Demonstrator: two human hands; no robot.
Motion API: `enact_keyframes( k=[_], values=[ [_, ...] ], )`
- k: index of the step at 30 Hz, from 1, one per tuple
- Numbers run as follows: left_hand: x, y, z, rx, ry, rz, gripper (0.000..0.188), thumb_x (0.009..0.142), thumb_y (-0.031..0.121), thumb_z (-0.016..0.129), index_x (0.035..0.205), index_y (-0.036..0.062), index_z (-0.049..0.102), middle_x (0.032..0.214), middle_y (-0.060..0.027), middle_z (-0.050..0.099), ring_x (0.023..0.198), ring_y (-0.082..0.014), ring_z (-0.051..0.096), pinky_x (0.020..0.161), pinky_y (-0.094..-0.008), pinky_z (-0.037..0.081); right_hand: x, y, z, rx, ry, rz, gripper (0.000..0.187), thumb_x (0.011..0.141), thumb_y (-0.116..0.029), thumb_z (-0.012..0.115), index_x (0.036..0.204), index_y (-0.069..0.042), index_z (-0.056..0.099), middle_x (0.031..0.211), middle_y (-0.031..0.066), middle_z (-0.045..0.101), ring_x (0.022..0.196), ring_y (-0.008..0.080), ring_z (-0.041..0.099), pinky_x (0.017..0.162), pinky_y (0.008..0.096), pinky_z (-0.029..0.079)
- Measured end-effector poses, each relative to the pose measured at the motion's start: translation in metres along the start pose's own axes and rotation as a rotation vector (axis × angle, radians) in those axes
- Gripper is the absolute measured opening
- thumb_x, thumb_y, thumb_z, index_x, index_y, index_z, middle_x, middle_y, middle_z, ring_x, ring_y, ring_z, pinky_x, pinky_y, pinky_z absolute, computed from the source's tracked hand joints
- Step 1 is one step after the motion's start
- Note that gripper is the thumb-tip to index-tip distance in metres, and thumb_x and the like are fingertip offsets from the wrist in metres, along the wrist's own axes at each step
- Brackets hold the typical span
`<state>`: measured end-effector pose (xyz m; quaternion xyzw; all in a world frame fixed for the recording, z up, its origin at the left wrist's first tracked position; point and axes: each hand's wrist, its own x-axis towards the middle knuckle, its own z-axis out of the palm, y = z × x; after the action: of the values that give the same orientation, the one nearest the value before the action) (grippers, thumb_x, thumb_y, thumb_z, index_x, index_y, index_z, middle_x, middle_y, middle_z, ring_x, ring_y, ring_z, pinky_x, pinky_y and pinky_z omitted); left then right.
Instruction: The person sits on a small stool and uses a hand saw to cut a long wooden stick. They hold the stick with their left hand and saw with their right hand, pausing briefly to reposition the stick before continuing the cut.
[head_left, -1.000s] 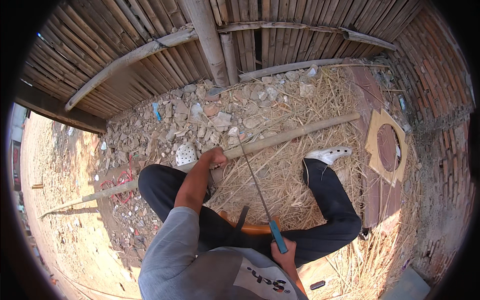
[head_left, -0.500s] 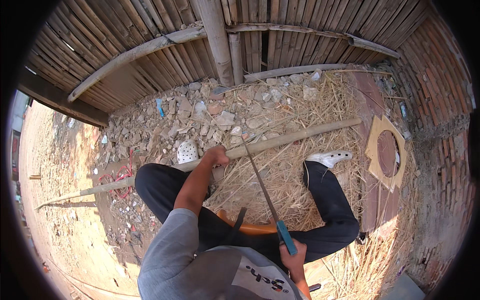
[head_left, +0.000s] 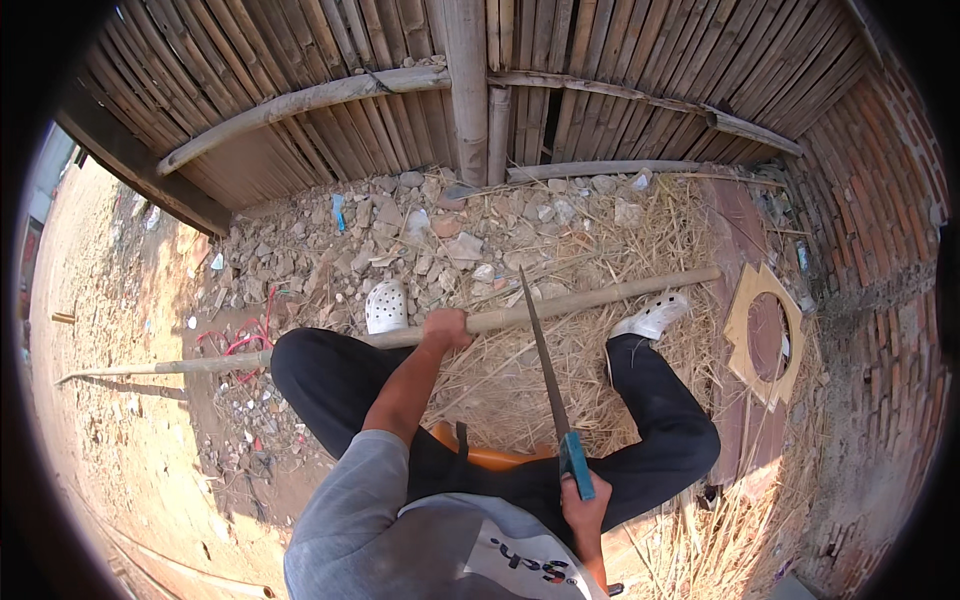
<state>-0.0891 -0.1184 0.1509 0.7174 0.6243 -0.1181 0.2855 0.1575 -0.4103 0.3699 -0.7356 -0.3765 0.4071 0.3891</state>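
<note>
A long bamboo pole (head_left: 610, 293) lies slantwise across in front of me, its thicker end at the right. Fingers wrapped round it, my left hand (head_left: 446, 327) grips the pole near the white clog on my left foot. My right hand (head_left: 585, 502) is low at the right thigh, closed on the teal handle of a handsaw (head_left: 546, 362). The long, narrow blade points away from me and crosses the pole to the right of my left hand, its tip beyond the pole. Whether the teeth have cut into the pole is too small to tell.
Rubble (head_left: 425, 245) and dry straw (head_left: 500, 385) cover the ground. Ahead stands a bamboo slat wall (head_left: 330, 135) with a post (head_left: 468, 110); a brick wall (head_left: 880, 230) is at the right. A board with a round hole (head_left: 741, 320) lies near it. Red string (head_left: 255, 335) lies left.
The saw blade has shifted right along the pole, away from my left hand, and its tip reaches farther past the pole. My left hand keeps its grip. The view has shifted slightly.
</note>
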Motion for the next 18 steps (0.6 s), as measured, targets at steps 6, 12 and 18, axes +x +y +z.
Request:
enact_keyframes(
  k=[6,12,18],
  values=[
    [-0.006,0.012,-0.004,-0.014,-0.108,0.043,0.043,0.067,0.03,0.068,0.104,0.0105,0.071,0.105,-0.0159,0.07,0.1,-0.0312,0.066,0.087,-0.0419,0.053,0.017,-0.013,0.027,-0.091,-0.052,-0.127,0.014,0.08,-0.009,0.064,0.073,0.003,0.06,0.052,0.0043,0.05,0.049,0.0081,0.05,0.046,0.028,0.041],
    [0.074,0.031,0.01,-0.002,-0.112,0.073,0.043,0.066,0.032,0.068,0.102,0.0094,0.071,0.105,-0.0156,0.07,0.1,-0.0307,0.066,0.086,-0.042,0.053,0.091,0.045,0.006,-0.13,-0.146,-0.149,0.012,0.077,-0.01,0.065,0.076,0.002,0.064,0.054,0.007,0.054,0.05,0.0096,0.055,0.049,0.0275,0.044],
    [0.107,0.045,0.002,-0.008,-0.123,0.081,0.043,0.064,0.031,0.067,0.099,0.0077,0.072,0.102,-0.0158,0.071,0.097,-0.0312,0.067,0.085,-0.0413,0.054,0.09,0.036,0.006,-0.157,-0.188,-0.008,0.009,0.077,-0.011,0.067,0.076,-0.002,0.066,0.057,0.0087,0.06,0.05,0.0171,0.062,0.053,0.0293,0.048]
  ],
)
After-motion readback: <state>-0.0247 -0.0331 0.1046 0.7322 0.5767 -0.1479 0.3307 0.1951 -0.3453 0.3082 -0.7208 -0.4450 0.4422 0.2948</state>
